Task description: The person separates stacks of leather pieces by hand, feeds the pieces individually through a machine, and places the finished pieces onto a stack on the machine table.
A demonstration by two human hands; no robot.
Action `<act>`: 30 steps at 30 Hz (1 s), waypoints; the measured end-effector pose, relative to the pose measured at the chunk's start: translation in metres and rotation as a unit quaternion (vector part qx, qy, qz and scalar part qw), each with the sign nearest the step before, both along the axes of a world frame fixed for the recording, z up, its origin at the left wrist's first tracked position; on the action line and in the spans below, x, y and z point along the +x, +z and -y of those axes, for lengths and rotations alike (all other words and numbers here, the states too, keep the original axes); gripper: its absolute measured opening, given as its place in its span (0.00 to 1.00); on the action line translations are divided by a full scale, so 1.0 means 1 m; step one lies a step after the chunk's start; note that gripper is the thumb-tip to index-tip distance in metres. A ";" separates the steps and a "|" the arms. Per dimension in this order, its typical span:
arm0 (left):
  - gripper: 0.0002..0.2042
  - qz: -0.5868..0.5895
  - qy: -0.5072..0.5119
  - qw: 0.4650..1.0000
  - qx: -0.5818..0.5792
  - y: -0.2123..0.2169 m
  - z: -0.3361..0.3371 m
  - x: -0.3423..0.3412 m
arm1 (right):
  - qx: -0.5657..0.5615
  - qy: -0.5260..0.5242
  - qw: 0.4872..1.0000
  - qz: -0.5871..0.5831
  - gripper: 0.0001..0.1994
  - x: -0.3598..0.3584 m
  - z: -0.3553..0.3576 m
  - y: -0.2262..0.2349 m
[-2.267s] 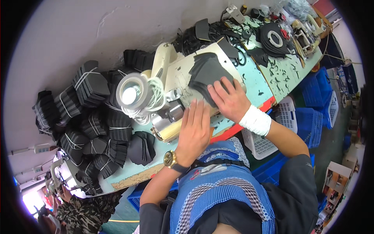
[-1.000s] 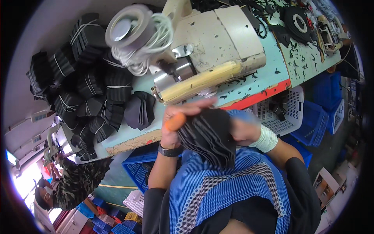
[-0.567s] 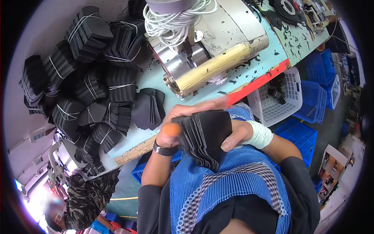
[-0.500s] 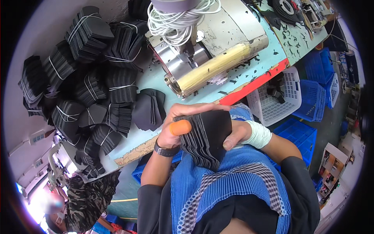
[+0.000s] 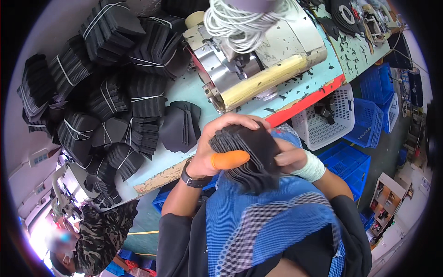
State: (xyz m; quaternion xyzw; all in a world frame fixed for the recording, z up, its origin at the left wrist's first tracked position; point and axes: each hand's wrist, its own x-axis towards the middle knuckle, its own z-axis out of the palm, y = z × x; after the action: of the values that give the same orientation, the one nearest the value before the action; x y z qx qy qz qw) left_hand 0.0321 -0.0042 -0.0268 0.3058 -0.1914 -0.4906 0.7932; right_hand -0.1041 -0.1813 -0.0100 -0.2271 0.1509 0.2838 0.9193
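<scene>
Both my hands hold a thick stack of black flat pieces [image 5: 249, 159] close to my chest, over my blue apron. My left hand [image 5: 217, 147] wraps the stack's left side and top; its thumb wears an orange rubber cot [image 5: 229, 160]. My right hand [image 5: 287, 158], with a white wrist wrap, grips the right side. A small loose pile of the same black pieces [image 5: 181, 127] lies on the pale green table [image 5: 152, 168] just beyond my left hand.
Several tied bundles of black pieces [image 5: 106, 83] crowd the table's left. A metal machine with a yellowish roller [image 5: 263, 78] stands ahead. White and blue baskets [image 5: 339, 120] sit below the table's red edge. Another person in camouflage [image 5: 97, 235] is at lower left.
My hands left the machine and drew back to my chest with a stack of black pieces. My view has tipped down and left. In the last half second my left thumb shifted right across the stack.
</scene>
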 end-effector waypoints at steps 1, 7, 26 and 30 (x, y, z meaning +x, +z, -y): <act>0.46 0.010 0.026 1.000 -0.004 0.000 -0.001 0.001 | 0.001 0.004 1.000 0.002 0.37 0.001 0.004 0.002; 0.35 0.112 -0.033 0.984 0.137 0.021 -0.003 0.021 | -0.360 -0.040 0.932 0.015 0.25 0.011 0.018 0.014; 0.15 -0.099 0.008 0.900 0.424 -0.005 0.007 0.047 | -0.379 0.070 0.921 0.062 0.22 0.082 0.062 -0.027; 0.15 -0.067 0.071 0.912 0.399 -0.017 0.012 0.037 | -0.362 0.043 0.931 -0.020 0.22 0.089 0.073 -0.014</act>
State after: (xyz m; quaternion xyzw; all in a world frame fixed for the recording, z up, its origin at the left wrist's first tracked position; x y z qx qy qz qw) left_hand 0.0694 -0.0161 -0.0433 0.5759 0.0961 -0.4875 0.6492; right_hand -0.0156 -0.2544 -0.0237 -0.5450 0.2517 0.2535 0.7585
